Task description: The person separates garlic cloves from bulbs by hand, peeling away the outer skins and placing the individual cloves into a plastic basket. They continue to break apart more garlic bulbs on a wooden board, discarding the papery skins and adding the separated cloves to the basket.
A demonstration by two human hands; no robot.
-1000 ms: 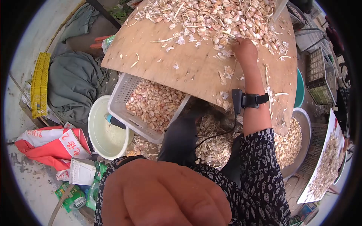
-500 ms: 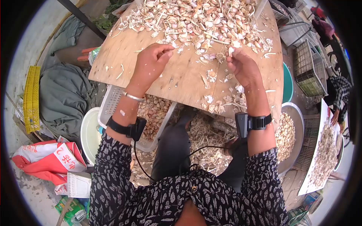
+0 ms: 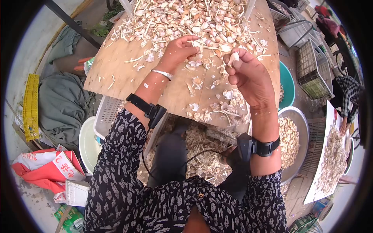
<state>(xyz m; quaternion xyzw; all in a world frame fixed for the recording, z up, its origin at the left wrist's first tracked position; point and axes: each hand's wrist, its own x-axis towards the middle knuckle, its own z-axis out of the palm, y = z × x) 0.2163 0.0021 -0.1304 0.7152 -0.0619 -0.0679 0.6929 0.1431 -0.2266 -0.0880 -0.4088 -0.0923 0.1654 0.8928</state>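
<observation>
A heap of unpeeled garlic cloves (image 3: pixel 194 19) covers the back of the wooden board (image 3: pixel 155 95). At its front edge is my left hand (image 3: pixel 178 53), thumb and forefinger apart. Pale garlic bits show behind its fingertips; I make out nothing gripped there. My right hand (image 3: pixel 252 77), raised over the board to the right, pinches a garlic clove (image 3: pixel 233 59) between thumb and fingers. Its other fingers are curled in. Loose skins and stem scraps (image 3: pixel 229 106) lie on the board below and between my hands.
Below the board's right edge stand a metal basin (image 3: pixel 289 141) of cloves and a teal tub (image 3: pixel 286 85). A white basket (image 3: pixel 105 114) and pale green bucket (image 3: pixel 87 143) are at left. Garlic waste (image 3: pixel 206 155) covers the ground. Another person's hand (image 3: pixel 344 126) is at a white board (image 3: pixel 316 190).
My left hand has moved right and forward to the heap's edge, its finger and thumb spreading. My right hand has turned, the clove now showing more clearly. The view has shifted slightly.
</observation>
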